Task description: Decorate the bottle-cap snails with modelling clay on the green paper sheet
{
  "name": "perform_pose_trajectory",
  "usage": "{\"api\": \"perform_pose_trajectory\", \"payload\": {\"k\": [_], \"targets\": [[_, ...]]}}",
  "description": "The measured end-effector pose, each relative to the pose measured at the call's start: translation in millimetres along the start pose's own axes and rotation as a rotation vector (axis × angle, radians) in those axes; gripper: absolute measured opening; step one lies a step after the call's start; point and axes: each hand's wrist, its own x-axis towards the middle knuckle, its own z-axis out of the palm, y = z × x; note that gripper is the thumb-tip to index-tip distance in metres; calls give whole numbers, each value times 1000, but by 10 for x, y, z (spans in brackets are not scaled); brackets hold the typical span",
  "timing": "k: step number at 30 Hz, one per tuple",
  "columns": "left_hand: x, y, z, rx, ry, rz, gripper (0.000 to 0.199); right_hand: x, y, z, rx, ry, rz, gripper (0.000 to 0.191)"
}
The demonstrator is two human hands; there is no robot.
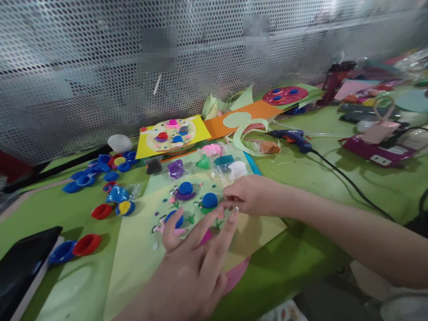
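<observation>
My left hand (197,254) is open, its fingers spread over a pale yellow sheet (130,249) with fingertips resting on or just above it. On the sheet is a pale green collage (167,200) with blue bottle caps (210,200), purple and green clay pieces, small dots and clay flowers. My right hand (245,196) is closed in a pinch at the collage's right side, beside a pink flower (220,214). Whatever its fingertips hold, if anything, is hidden. Part of a magenta piece (205,237) shows under my left fingers.
Bagged clay lumps, including purple (175,169) and white (237,170), lie behind the collage. Loose caps (86,179) and a black phone (26,263) are left. A yellow card (142,145), a glue gun (294,138) with its cord and a purple power strip (377,151) lie beyond.
</observation>
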Motion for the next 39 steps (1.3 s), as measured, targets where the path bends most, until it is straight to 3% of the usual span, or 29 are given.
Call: {"api": "perform_pose_trajectory", "payload": {"k": [7,14,19,22,28,33,36,39], "targets": [[25,8,-10,-25,-12,-9,50,-5,30,33,15,33,-22,29],[-14,-12,-21,-6,2,0,64,-1,13,9,16,16,0,28],[-4,-2,7,-32,-52,5,63,1,12,19,-4,16,-3,28],[-11,3,1,-16,-16,-12,64,-4,22,16,-10,24,-8,28],[24,-70,-81,7,126,-172,72,8,41,-30,-53,14,-9,29],[76,-173,-116,-33,91,-377,71,0,51,-35,-49,47,6,30],[70,-243,-124,-39,91,-440,70,-11,74,-19,0,85,-65,29],[48,-326,-148,-23,101,-480,69,-11,97,-20,24,103,-45,29]]}}
